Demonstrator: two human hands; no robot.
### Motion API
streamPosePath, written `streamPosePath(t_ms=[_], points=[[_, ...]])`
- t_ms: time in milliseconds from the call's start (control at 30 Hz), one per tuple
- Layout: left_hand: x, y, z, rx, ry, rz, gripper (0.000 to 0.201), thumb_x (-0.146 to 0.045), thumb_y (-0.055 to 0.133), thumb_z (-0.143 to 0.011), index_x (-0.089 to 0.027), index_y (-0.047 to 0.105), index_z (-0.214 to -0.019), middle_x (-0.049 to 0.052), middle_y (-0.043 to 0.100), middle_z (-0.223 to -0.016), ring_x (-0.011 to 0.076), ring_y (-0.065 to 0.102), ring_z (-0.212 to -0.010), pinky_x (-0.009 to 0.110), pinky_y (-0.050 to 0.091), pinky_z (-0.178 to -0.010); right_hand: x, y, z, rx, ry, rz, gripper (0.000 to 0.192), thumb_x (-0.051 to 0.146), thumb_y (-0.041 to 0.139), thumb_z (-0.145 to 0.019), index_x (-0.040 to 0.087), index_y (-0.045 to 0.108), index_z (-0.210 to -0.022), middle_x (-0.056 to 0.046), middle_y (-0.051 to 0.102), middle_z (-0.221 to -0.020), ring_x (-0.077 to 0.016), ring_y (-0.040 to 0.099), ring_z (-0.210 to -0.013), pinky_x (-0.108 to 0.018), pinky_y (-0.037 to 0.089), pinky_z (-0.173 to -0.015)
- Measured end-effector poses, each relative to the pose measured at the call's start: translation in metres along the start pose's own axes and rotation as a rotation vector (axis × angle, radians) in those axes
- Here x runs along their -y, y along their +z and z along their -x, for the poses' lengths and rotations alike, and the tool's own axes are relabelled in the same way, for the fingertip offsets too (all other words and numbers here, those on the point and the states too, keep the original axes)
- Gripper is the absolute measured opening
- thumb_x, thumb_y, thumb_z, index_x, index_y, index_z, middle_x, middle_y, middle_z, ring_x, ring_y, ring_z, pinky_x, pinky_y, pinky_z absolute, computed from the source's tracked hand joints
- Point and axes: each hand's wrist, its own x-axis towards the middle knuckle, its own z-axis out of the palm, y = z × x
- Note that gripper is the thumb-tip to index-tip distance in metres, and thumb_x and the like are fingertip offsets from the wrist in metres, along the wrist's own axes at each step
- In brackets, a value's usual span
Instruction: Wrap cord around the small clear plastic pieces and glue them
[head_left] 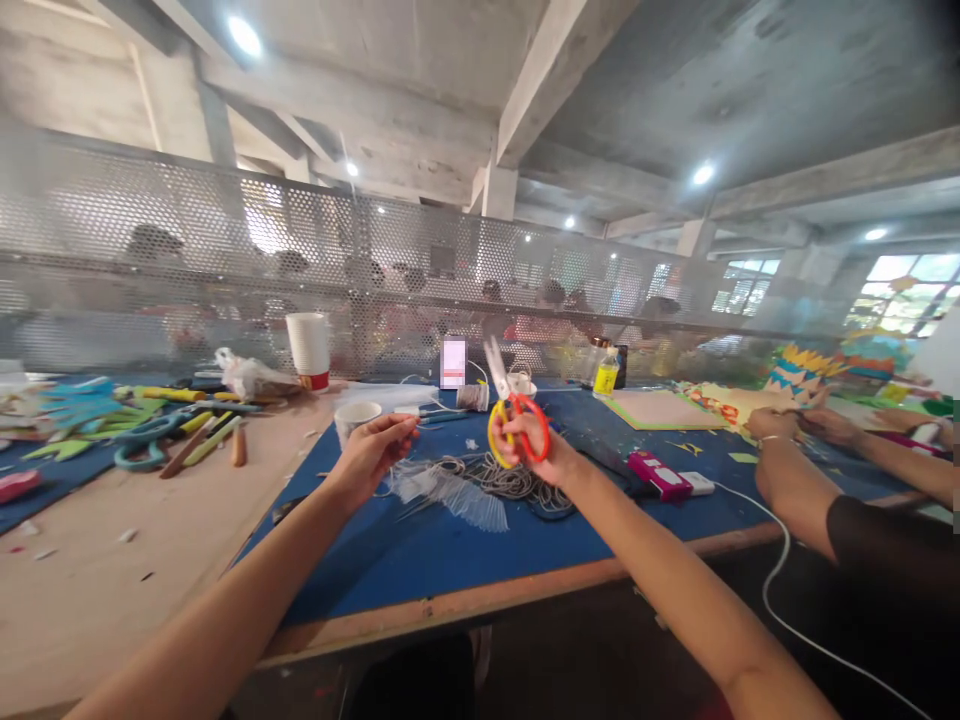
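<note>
My right hand [534, 447] grips scissors [512, 412] with one yellow and one red handle loop, blades pointing up and slightly apart. My left hand [373, 452] is held out to the left of them, fingers pinched together on what looks like a thin strand; I cannot make out the strand clearly. Below and between my hands a tangle of grey cord [504, 479] and a pale fringed piece [450, 492] lie on the blue mat [465, 555].
A white paper cup [355, 417] stands by my left hand, a stack of cups [309, 348] further back. A pink tool with white cable [663, 476] lies right. Another person's hands [776, 425] work on coloured paper at the right. Foam shapes and teal scissors [142, 440] lie left.
</note>
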Motion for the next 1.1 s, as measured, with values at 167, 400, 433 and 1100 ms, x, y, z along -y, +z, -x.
streamPosePath(t_ms=[167, 400, 433, 1100], points=[[0.0, -0.003, -0.001, -0.034, 0.069, 0.047, 0.029, -0.026, 0.084, -0.062, -0.012, 0.072, -0.084, 0.003, 0.068, -0.072, 0.0071, 0.056, -0.057, 0.017, 0.045, -0.053, -0.036, 0.049, -0.006, 0.27, 0.209, -0.075, 0.022, 0.036, 0.052, -0.085, 0.016, 0.053, -0.075, 0.002, 0.046, -0.058, -0.009, 0.043, -0.049, -0.021, 0.041, -0.048], [0.001, -0.002, -0.003, -0.036, 0.109, 0.057, 0.03, -0.027, 0.084, -0.063, -0.011, 0.072, -0.085, 0.003, 0.066, -0.071, 0.0064, 0.053, -0.057, 0.015, 0.043, -0.05, -0.044, 0.056, -0.005, 0.308, 0.302, -0.044, 0.026, 0.036, 0.054, -0.083, 0.015, 0.05, -0.068, 0.002, 0.044, -0.063, -0.0083, 0.041, -0.05, -0.028, 0.052, -0.056], [0.001, -0.002, -0.003, -0.032, 0.116, 0.056, 0.03, -0.027, 0.084, -0.063, -0.011, 0.072, -0.085, 0.003, 0.066, -0.071, 0.0064, 0.053, -0.056, 0.015, 0.043, -0.05, -0.044, 0.055, -0.005, 0.318, 0.321, -0.047, 0.025, 0.035, 0.052, -0.083, 0.015, 0.05, -0.067, 0.002, 0.043, -0.062, -0.0083, 0.04, -0.05, -0.028, 0.053, -0.055], [0.003, -0.002, -0.004, -0.04, 0.135, 0.03, 0.028, -0.028, 0.084, -0.064, -0.011, 0.072, -0.084, 0.003, 0.067, -0.071, 0.0061, 0.053, -0.056, 0.015, 0.041, -0.051, -0.049, 0.05, -0.007, 0.308, 0.425, -0.077, 0.026, 0.036, 0.052, -0.083, 0.015, 0.05, -0.069, 0.003, 0.042, -0.063, -0.0068, 0.04, -0.048, -0.025, 0.052, -0.053]])
